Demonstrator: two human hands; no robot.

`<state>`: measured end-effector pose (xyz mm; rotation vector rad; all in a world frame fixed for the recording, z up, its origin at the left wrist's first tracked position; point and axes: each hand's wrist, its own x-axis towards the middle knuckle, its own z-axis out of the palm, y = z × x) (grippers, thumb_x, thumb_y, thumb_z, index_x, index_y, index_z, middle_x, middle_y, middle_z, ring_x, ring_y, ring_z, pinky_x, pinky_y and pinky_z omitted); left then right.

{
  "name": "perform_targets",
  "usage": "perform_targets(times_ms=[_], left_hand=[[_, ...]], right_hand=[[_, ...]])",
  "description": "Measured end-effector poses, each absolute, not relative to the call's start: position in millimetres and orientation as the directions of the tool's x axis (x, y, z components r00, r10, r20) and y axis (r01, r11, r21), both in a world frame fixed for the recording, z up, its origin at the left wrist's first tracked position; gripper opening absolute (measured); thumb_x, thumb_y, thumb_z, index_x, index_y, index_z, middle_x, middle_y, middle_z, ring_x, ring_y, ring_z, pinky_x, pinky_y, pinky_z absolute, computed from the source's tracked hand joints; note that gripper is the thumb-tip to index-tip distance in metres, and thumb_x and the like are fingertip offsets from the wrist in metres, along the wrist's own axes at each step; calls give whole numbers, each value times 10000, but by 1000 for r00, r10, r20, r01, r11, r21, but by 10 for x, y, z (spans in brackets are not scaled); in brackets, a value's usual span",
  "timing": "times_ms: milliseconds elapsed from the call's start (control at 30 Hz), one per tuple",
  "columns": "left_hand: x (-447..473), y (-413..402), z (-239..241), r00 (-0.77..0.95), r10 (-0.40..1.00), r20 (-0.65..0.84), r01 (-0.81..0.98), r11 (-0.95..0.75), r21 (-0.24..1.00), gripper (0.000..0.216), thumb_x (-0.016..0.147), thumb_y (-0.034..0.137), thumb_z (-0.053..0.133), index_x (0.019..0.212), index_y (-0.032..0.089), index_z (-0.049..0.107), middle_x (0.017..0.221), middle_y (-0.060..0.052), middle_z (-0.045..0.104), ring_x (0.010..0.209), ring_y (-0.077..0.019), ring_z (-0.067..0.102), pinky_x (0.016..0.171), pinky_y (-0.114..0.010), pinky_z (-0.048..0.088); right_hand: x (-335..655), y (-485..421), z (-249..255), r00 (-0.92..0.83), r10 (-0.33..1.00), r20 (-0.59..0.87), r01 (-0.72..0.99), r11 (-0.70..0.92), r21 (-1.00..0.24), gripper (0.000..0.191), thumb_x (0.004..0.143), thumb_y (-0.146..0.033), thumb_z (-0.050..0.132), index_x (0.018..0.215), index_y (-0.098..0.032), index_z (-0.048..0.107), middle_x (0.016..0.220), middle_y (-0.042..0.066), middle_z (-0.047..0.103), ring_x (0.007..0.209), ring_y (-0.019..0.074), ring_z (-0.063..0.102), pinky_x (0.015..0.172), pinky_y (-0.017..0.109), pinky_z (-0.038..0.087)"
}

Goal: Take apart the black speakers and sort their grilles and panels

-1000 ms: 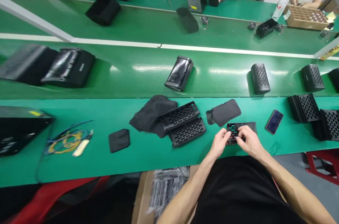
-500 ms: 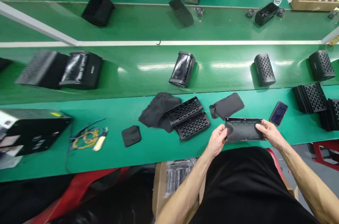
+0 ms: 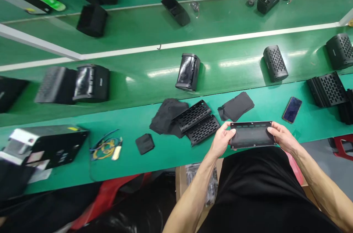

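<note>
A flat black rectangular panel (image 3: 252, 135), its face covered by dark cloth, is held level just above the near edge of the green bench. My left hand (image 3: 220, 140) grips its left end and my right hand (image 3: 281, 137) grips its right end. Two black perforated grilles (image 3: 196, 122) lie on the bench just left of my left hand, partly on a heap of black cloth pieces (image 3: 167, 113). Another black cloth piece (image 3: 236, 106) lies right behind the panel.
A phone (image 3: 292, 109) lies to the right, with stacked grilles (image 3: 328, 88) beyond. Black speaker bodies (image 3: 189, 72) (image 3: 275, 63) stand on the conveyor belt. A small cloth square (image 3: 145, 143), coloured wires (image 3: 106, 148) and a black box (image 3: 45, 147) lie to the left. Other people's hands work at the far bench.
One second ago both hands worked close together on the grille and cloth. They then spread to the panel's two ends and now hold it flat. The view has drifted left.
</note>
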<state>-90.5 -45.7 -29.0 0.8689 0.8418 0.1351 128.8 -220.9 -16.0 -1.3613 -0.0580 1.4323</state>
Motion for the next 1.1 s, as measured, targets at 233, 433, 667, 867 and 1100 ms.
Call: perform_targets(times_ms=[233,433,667,867,1100], left_hand=[[-900,-476,-279,633,435,-640,234,680,695,618,761,674,814,1081,242,509,616,91,609,400,-128,578,374,-249,511],[-953,-463,-241,660,425,-620,241,662,710,628,788,656,814,1141,227,520,571,102,576,416,-146,599,407,-275,556],[-1005,-432,-201,687,412,-599,249,641,726,686,803,650,819,1226,197,525,609,87,628,442,-133,611,432,-269,578],[-1044,-420,-194,699,415,-582,219,650,727,706,805,657,827,1239,177,544,633,74,648,460,-135,627,450,-276,594],[-1123,-435,-284,694,442,-568,212,628,749,682,842,635,805,1272,167,560,648,60,659,464,-150,649,448,-279,594]], right_hand=[[1271,-2241,-275,271,687,-674,-639,-395,-660,412,764,-558,906,875,-227,687,762,-13,707,619,152,597,612,264,490],[1285,-2249,-254,273,698,-662,-620,-399,-676,407,793,-575,878,916,-232,695,802,-6,711,657,162,612,637,277,493],[1322,-2245,-243,253,709,-658,-588,-428,-687,443,800,-601,871,927,-230,667,761,-6,683,660,163,605,660,279,507],[1321,-2189,-209,230,712,-664,-633,-409,-657,459,787,-591,897,879,-222,640,763,-25,638,632,124,556,603,235,475],[1328,-2158,-257,208,717,-665,-622,-427,-656,454,787,-588,901,892,-216,662,797,-20,645,650,125,565,632,247,502]])
